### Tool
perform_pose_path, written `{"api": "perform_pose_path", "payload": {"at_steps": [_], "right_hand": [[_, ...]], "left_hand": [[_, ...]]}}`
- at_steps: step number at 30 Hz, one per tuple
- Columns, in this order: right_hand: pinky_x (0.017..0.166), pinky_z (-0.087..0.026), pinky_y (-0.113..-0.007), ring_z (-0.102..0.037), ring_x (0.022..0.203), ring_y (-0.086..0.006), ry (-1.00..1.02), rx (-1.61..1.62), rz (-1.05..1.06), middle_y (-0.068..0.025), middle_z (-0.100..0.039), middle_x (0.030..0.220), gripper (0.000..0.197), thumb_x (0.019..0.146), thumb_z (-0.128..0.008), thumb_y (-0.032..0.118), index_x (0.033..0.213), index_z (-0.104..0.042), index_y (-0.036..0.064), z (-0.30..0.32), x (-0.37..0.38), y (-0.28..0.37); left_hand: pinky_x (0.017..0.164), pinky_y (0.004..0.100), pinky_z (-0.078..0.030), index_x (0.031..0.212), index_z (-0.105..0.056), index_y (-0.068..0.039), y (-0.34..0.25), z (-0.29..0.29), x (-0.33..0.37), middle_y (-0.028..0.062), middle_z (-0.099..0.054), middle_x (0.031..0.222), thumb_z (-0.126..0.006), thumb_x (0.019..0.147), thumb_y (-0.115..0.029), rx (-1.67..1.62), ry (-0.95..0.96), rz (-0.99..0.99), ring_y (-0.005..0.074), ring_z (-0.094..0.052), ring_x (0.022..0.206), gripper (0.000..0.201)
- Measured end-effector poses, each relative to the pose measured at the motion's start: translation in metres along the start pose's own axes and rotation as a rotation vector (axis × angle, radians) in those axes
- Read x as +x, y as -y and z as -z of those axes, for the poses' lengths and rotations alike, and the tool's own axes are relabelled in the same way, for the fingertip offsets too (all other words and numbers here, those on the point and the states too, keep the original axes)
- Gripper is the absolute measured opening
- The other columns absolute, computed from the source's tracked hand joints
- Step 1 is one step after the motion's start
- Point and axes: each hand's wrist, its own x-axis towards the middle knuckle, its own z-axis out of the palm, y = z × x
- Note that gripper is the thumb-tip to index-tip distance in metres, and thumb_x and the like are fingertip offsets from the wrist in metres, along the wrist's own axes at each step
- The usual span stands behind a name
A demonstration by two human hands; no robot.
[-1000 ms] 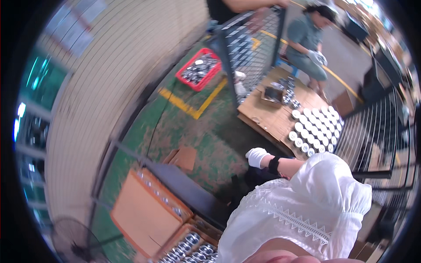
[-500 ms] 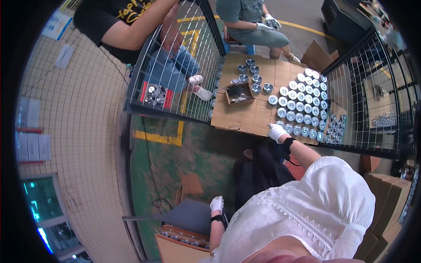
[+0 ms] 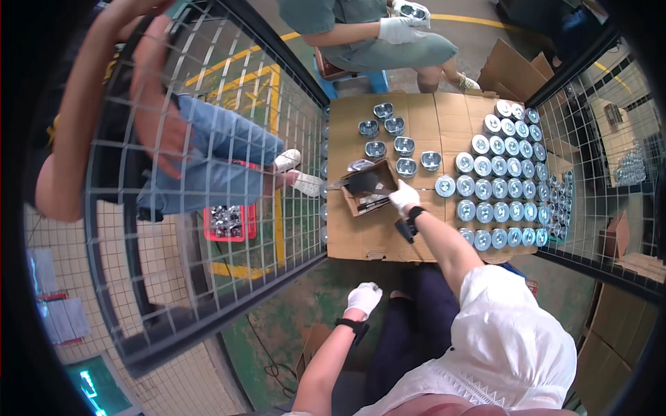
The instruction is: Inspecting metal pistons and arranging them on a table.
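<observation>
shifted since half a second ago: your right hand (image 3: 404,197), then at the near edge of the table (image 3: 354,239), now meets the right side of the small box (image 3: 388,173); your left hand (image 3: 364,300) has come up closer to the table. dark-framed mesh panels (image 3: 208,277) flank the scene, a standing person's bare arm and jeans (image 3: 229,132) showing behind the left one. across from you, a seated co-worker (image 3: 347,35) holds a metal part (image 3: 413,12) in gloved hands. tight rows of round metal parts (image 3: 514,187) fill the table's right side; a looser cluster (image 3: 404,145) stands just beyond the box. open-topped and left of centre, the box contains a black object (image 3: 362,184). your right fingers are at its rim, their grip impossible to judge. your left hand is curled narrow, short of the table edge; whether it holds anything cannot be told. steadying the box by its wall would serve you best, with the dark piece (image 3: 404,231) dangling at your right wrist kept clear.
</observation>
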Motion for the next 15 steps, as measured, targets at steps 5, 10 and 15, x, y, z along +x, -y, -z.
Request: {"api": "perform_pose_path", "payload": {"at_steps": [5, 10, 15], "right_hand": [[0.104, -0.049, -0.046, -0.064, 0.117, -0.04, 0.266, 0.01, 0.204, -0.0218, -0.07, 0.123, 0.06, 0.092, -0.056, 0.054, 0.129, -0.068, 0.0084, -0.029, 0.002, 0.029], [0.088, -0.056, -0.048, -0.068, 0.097, -0.0411, -0.39, -0.183, 0.387, -0.0193, -0.072, 0.103, 0.026, 0.089, -0.058, 0.011, 0.113, -0.068, 0.0072, 0.073, 0.061, -0.027], [0.09, -0.054, -0.046, -0.065, 0.109, -0.0321, -0.291, -0.493, 0.48, -0.0126, -0.067, 0.116, 0.027, 0.092, -0.058, 0.012, 0.118, -0.064, 0.0102, 0.108, 0.114, -0.087]], "left_hand": [[0.09, 0.0463, -0.056, 0.118, -0.069, -0.005, -0.087, 0.012, 0.105, 0.0231, -0.071, 0.112, -0.057, 0.095, -0.031, -0.026, -0.052, -0.186, 0.0381, -0.068, 0.106, 0.036], [0.096, 0.0501, -0.052, 0.128, -0.062, -0.007, -0.156, 0.074, 0.239, 0.0209, -0.047, 0.148, -0.056, 0.093, -0.013, 0.216, -0.6, -0.607, 0.0418, -0.046, 0.135, 0.037], [0.1, 0.0548, -0.049, 0.128, -0.061, -0.011, -0.196, 0.123, 0.34, 0.0209, -0.045, 0.151, -0.056, 0.096, -0.017, 0.466, -0.517, -0.666, 0.0418, -0.042, 0.139, 0.033]]}}
